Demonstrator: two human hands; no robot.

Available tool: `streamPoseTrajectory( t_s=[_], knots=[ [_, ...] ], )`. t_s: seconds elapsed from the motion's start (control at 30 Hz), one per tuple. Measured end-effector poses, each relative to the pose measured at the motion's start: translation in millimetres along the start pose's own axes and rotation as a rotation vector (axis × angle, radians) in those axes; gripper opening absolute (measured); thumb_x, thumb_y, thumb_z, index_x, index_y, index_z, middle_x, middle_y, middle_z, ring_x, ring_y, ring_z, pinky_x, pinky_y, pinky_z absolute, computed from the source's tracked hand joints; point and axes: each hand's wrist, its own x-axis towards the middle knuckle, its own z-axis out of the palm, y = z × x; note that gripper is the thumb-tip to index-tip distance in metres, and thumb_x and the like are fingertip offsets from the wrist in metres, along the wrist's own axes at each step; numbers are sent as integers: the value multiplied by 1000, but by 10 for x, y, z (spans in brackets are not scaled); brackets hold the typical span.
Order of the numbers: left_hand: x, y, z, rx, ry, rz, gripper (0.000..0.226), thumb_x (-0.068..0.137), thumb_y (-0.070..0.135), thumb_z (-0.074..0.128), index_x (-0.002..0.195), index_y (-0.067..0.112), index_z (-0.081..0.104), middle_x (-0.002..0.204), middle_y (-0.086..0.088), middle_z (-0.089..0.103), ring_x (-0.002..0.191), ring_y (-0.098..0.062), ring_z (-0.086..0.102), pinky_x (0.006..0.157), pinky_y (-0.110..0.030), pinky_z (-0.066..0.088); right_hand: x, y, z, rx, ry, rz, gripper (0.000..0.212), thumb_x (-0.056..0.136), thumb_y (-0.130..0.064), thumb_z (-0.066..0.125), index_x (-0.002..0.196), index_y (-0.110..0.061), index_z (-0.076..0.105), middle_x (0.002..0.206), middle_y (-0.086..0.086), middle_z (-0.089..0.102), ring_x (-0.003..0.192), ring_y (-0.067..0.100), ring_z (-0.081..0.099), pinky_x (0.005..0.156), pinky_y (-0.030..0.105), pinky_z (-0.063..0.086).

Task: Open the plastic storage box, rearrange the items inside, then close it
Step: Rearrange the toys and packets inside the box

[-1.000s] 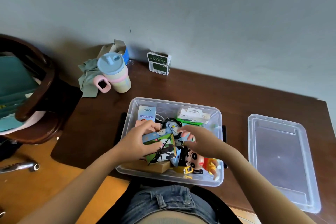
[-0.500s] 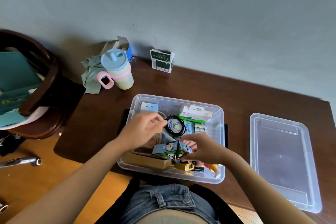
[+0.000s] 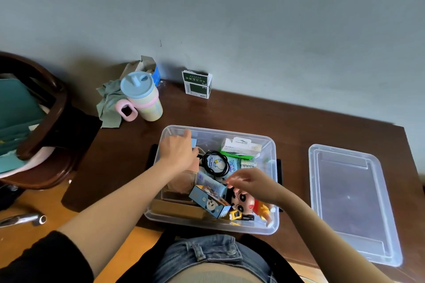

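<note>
Head view, the only one supplied. Your plastic storage box (image 3: pixel 271 145) sits open on the brown table (image 3: pixel 253 112), directly in front of you; its lid (image 3: pixel 349 200) lies flat to the right, well apart — parked out of the way, I judge, so both hands can work inside.

Your left hand (image 3: pixel 177 151) reaches into the box's far-left corner, fingers extended over a pale blue carton (image 3: pixel 194 142); whether they grip it I cannot tell.

Your right hand (image 3: pixel 253 182) hovers above the cartoon figurine (image 3: pixel 243 200), fingers loosely curled, holding nothing. The panda-print box (image 3: pixel 210 202) lies tilted just beside it, apparently not yet settled.

The black cable coil (image 3: pixel 215 164) rests mid-box. Rearranging is under way; closing remains.
</note>
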Motion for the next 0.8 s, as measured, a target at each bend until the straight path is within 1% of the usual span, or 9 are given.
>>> streamPoseTrajectory(
  t_s=[0.13,0.27,0.37,0.47,0.53,0.6,0.7,0.73,0.8],
  knots=[
    [-110,-145,-113,-138,123,63,55,89,54,48,131,21,38,108,-8,63,95,-28,62,57,-29,37,78,52,-27,-29,134,41,22,95,-26,53,105,-14,68,98,-4,68,86,5,63,87,29,53],
    [-278,-351,-349,-346,328,108,39,83,51,54,108,23,42,88,-6,62,77,-31,63,54,-28,34,179,51,-39,-30,216,93,24,96,-26,52,111,-12,65,107,-1,67,92,7,59,88,27,50],
    [-352,-408,-565,-568,403,107,37,83,47,59,110,29,42,92,-3,64,75,-30,61,55,-29,38,230,-50,-42,44,236,53,24,96,-28,52,113,-16,63,107,-4,65,96,10,60,88,29,51],
    [-373,-311,-676,-699,359,136,49,82,44,65,122,29,41,100,-1,63,82,-26,62,62,-30,45,251,-229,-70,229,247,23,27,98,-30,48,113,-11,60,106,4,67,92,16,64,80,30,52],
    [-406,-177,-686,-739,325,182,58,80,43,68,127,26,41,106,-2,62,88,-23,61,68,-32,50,227,-365,-111,412,252,43,34,99,-37,43,116,-12,57,108,9,66,87,17,66,75,31,54],
    [-473,-3,-646,-757,326,253,62,77,40,73,128,22,43,111,-2,58,94,-20,61,71,-36,54,173,-475,-162,574,222,80,43,95,-51,40,120,-20,53,108,9,66,87,21,69,70,32,58],
    [-600,264,-514,-672,390,381,61,72,32,79,124,15,51,107,-4,56,94,-22,59,65,-37,54,86,-555,-205,663,169,181,70,73,-74,44,125,-28,51,108,11,65,86,24,71,64,32,58],
    [-638,344,-461,-638,429,429,59,70,30,80,120,11,55,106,-6,57,94,-24,58,66,-38,55,67,-547,-201,673,149,211,75,68,-77,46,124,-28,53,109,11,65,85,24,71,64,32,58],
    [-700,478,-369,-597,486,520,54,72,39,76,113,7,60,106,-8,58,98,-25,54,72,-35,55,33,-487,-179,739,106,254,71,66,-76,54,118,-27,61,109,12,66,88,26,71,68,35,58]
  ],
)
